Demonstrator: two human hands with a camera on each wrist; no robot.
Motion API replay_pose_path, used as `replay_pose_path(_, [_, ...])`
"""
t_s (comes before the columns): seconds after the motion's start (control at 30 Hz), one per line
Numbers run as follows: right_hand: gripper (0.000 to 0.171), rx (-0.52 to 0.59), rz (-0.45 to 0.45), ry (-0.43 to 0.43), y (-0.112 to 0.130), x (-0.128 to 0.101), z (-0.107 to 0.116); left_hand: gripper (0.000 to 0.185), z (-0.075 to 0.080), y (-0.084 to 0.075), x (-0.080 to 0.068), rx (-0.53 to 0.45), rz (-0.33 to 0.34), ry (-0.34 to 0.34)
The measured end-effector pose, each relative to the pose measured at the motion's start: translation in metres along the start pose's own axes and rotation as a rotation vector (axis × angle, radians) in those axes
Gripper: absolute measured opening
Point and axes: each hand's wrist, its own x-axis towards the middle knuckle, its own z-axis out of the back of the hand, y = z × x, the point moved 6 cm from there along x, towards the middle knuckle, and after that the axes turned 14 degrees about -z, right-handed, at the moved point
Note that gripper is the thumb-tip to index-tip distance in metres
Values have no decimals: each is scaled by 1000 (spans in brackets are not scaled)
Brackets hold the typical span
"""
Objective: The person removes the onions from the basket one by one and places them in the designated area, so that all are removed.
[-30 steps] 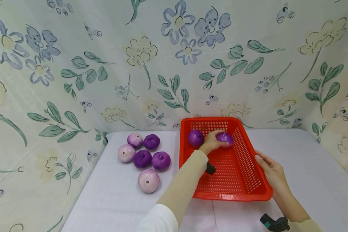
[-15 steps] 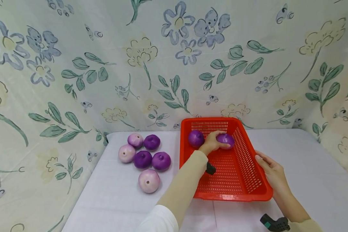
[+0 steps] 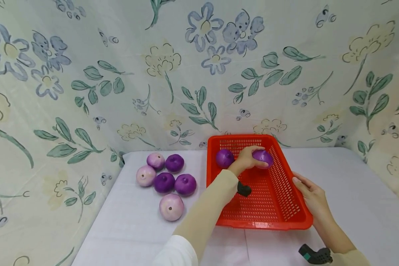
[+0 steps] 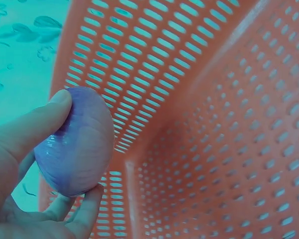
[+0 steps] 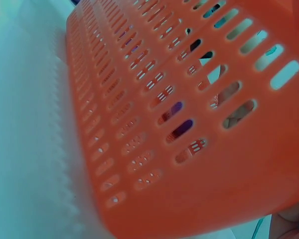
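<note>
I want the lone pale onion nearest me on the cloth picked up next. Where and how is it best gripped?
Come from straight above: the pale onion sits apart from the other onions on the white cloth. Curl fingers round its widest middle, since the round body offers no handle.

I'm seeing a glossy, smooth purple onion (image 4: 74, 142), a perforated red plastic basket (image 3: 287, 207), and a matt white tablecloth (image 3: 126, 229).

Soft, even light is filling the head view, casting only faint shadows on the worktop (image 3: 136, 229). The floral backdrop (image 3: 119, 74) is bending at the edges. Both wrist views are showing a teal cast, and the basket wall (image 5: 199, 149) is blurring close up.
</note>
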Motion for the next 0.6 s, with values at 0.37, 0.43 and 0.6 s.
replay_pose_path(0.37, [65, -12, 1, -3, -1, 0, 1, 61, 16, -21, -5, -26, -90, 78])
replay_pose_path(0.43, [68, -28, 2, -15, -1, 0, 1, 60, 20, -25, -8, -27, -103, 90])
replay_pose_path(0.6, [67, -44, 32, -17, 1, 0, 1, 60, 33, -35, -18, -20, -147, 111])
